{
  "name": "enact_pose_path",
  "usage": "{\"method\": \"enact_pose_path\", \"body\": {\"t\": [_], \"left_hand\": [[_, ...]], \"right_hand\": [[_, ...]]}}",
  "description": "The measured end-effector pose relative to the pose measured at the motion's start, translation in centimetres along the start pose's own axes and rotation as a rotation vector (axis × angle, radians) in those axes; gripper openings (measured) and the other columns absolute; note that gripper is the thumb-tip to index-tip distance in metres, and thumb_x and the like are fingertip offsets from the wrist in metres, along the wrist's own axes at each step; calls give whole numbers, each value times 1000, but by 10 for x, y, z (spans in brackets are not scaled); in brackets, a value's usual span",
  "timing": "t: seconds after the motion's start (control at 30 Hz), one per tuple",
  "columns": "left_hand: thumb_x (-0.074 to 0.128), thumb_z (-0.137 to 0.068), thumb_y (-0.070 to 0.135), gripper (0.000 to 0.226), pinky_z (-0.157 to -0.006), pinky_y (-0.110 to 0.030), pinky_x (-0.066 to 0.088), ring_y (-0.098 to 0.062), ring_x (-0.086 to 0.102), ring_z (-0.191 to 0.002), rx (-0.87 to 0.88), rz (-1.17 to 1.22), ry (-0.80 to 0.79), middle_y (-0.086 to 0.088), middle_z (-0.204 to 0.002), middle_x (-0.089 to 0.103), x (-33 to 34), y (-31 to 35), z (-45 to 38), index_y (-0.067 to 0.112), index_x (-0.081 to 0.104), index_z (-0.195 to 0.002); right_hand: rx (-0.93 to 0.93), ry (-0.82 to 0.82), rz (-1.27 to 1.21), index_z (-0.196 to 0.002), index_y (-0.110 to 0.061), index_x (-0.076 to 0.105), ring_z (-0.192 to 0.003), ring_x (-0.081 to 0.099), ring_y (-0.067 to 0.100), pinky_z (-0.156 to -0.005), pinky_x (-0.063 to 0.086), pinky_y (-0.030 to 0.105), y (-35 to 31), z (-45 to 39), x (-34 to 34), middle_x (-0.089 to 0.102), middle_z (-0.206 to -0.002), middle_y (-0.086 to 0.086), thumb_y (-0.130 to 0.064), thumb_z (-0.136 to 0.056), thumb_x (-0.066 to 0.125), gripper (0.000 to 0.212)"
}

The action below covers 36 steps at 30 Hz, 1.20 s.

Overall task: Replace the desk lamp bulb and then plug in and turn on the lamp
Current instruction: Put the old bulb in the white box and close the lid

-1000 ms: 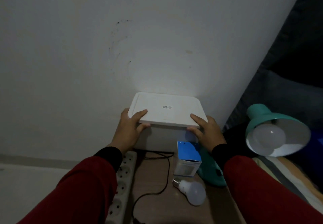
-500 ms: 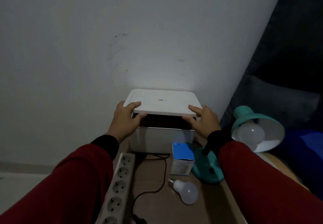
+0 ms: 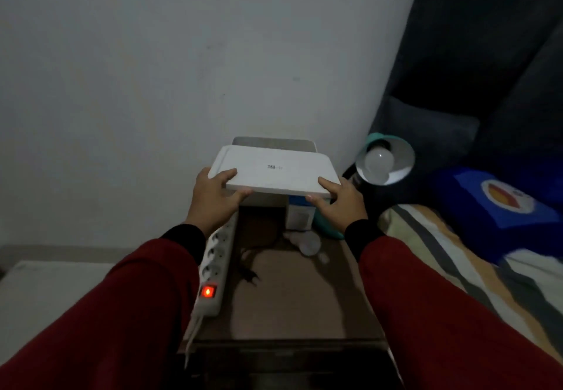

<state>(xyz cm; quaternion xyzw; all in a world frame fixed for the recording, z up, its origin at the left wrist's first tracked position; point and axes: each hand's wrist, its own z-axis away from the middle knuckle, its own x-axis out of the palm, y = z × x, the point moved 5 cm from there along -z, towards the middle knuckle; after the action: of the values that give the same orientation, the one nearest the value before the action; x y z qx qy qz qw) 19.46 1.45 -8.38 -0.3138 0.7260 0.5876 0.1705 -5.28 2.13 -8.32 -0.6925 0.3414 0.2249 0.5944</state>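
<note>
My left hand [image 3: 213, 199] and my right hand [image 3: 339, 204] both grip a flat white lid [image 3: 274, 173], held lifted above and in front of a white box [image 3: 274, 141] at the wall. The teal desk lamp [image 3: 387, 158] stands to the right with a white bulb in its shade, its base partly hidden behind my right hand. A loose white bulb [image 3: 307, 242] lies on the brown table [image 3: 292, 298] beside a blue and white bulb carton [image 3: 300, 214]. The lamp's black cord and plug [image 3: 249, 275] lie on the table, unplugged.
A white power strip [image 3: 213, 268] with a lit red switch lies along the table's left edge. A bed with a striped sheet [image 3: 441, 252] and blue cushion [image 3: 502, 207] borders the right. A grey wall rises behind.
Both hands have lifted the lid off the box and drawn it toward me. The view has pulled back, showing more of the table and power strip.
</note>
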Motion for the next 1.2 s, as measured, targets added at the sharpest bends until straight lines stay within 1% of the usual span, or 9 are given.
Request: {"method": "enact_pose_path", "body": {"t": [0.3, 0.6, 0.73, 0.83, 0.93, 1.03, 1.13, 1.17, 1.2], "left_hand": [[67, -84, 34, 61, -115, -36, 29, -28, 34, -137, -104, -19, -108, -14, -149, 32, 28, -24, 136, 10, 49, -137], [68, -81, 40, 66, -120, -36, 18, -29, 20, -144, -216, -44, -253, -19, -154, 22, 63, -52, 191, 16, 46, -139], [66, -81, 45, 70, -118, -34, 21, -29, 31, -139, -230, -84, -333, -16, -149, 30, 75, -57, 200, 11, 46, -139], [54, -88, 50, 65, -113, -33, 27, -28, 36, -135, -224, -215, -435, -13, -144, 45, 85, -58, 198, 6, 47, -136], [50, -91, 48, 56, -104, -31, 36, -29, 47, -126, -237, -336, -509, -14, -134, 56, 92, -60, 189, 5, 55, -126], [51, -91, 46, 51, -100, -32, 40, -30, 53, -119, -229, -466, -533, -14, -126, 61, 96, -59, 173, 3, 60, -117], [55, -87, 42, 47, -95, -36, 47, -32, 57, -113, -232, -520, -506, -17, -122, 61, 100, -56, 151, 4, 60, -114], [56, -86, 39, 46, -94, -36, 47, -32, 57, -112, -214, -534, -500, -18, -123, 60, 102, -52, 143, 3, 60, -114], [55, -87, 37, 45, -94, -36, 47, -32, 56, -114, -191, -547, -501, -19, -125, 58, 104, -48, 134, 2, 59, -116]], "right_hand": [[116, -95, 105, -130, -17, 55, -130, 41, 29, -110, 34, 33, 52, 122, 15, 43, -143, 14, -39, -80, 68, 56], [234, -175, 67, -129, -13, 57, -131, 42, 25, -107, 32, 25, 92, 180, 28, 43, -144, 11, -34, -78, 73, 57], [310, -299, 86, -130, -11, 55, -131, 44, 22, -108, 32, 26, 107, 183, 35, 48, -142, 9, -30, -75, 76, 61], [326, -446, 187, -132, -6, 52, -132, 44, 22, -108, 33, 27, 115, 181, 42, 48, -143, 9, -28, -78, 73, 61], [350, -495, 264, -119, 5, 59, -122, 52, 28, -102, 42, 33, 119, 173, 44, 56, -133, 17, -25, -81, 67, 49], [359, -557, 368, -109, 5, 64, -115, 55, 30, -93, 45, 32, 116, 158, 45, 62, -121, 18, -27, -87, 58, 39], [343, -598, 491, -69, -7, 57, -97, 55, 27, -77, 43, 30, 122, 135, 52, 56, -78, 9, -35, -86, 58, 32], [338, -603, 517, -66, -11, 52, -96, 53, 25, -77, 43, 29, 122, 126, 53, 53, -75, 7, -36, -85, 60, 32], [325, -608, 512, -77, -11, 58, -102, 54, 25, -83, 45, 29, 119, 119, 55, 58, -86, 8, -37, -85, 60, 27]]}}
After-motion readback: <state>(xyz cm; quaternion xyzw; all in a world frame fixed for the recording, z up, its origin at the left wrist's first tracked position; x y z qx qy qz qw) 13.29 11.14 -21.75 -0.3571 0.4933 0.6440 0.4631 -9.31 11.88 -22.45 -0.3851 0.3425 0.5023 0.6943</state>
